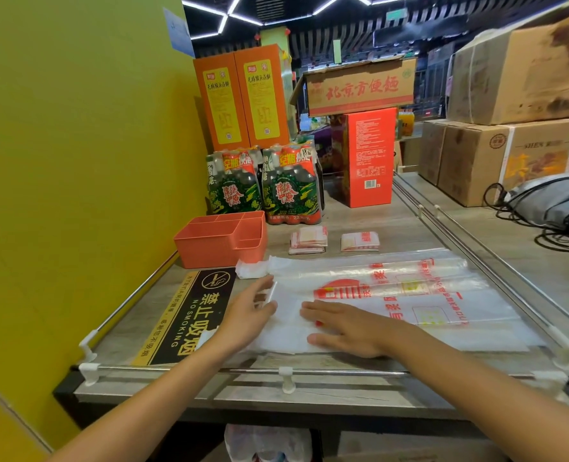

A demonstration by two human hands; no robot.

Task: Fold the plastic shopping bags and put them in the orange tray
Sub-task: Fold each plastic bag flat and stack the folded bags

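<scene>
A clear plastic shopping bag (409,295) with red print lies flat and stretched lengthwise across the shelf, its handles (251,268) at the left end. My left hand (248,315) rests with straight fingers on the bag's left edge. My right hand (346,328) presses flat on the bag just to the right of it. Two folded bags (309,241) (359,241) lie behind the flat one. The orange tray (221,243), divided into compartments, stands at the back left, and nothing shows inside it.
A black no-smoking sign (189,315) lies at the left front. Bottle packs (263,188), orange and red boxes (366,158) stand behind. A yellow wall (76,161) is on the left. Metal rails (309,371) edge the shelf; cardboard boxes (496,155) and cables sit at right.
</scene>
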